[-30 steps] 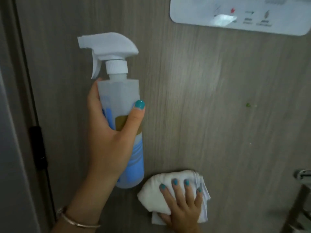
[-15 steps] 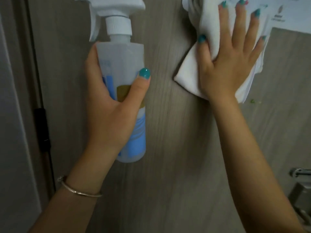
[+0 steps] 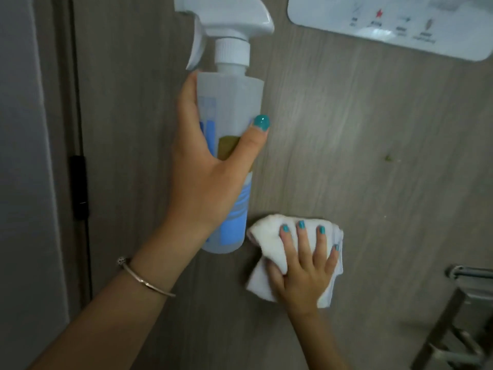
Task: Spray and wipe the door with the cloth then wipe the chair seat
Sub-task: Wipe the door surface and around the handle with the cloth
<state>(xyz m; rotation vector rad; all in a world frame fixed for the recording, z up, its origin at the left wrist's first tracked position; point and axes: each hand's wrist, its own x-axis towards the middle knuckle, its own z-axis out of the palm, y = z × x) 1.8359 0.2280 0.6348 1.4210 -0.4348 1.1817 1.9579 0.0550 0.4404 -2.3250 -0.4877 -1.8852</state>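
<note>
Left hand (image 3: 205,182) curled round upright spray bottle (image 3: 229,161) near the door (image 3: 373,182) hinge edge. Right hand (image 3: 304,271), fingers spread flat, presses folded cloth (image 3: 269,244) against door, just beside bottle base.

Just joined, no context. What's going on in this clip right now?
A person is cleaning a wood-grain door. The left hand grips a spray bottle upright by its body, no finger on the trigger. The right hand presses a folded white cloth flat against the door, just right of the bottle's base. A small green speck sits on the door further right, away from the cloth. A white sign is fixed above. The chair isn't clearly in view.
</note>
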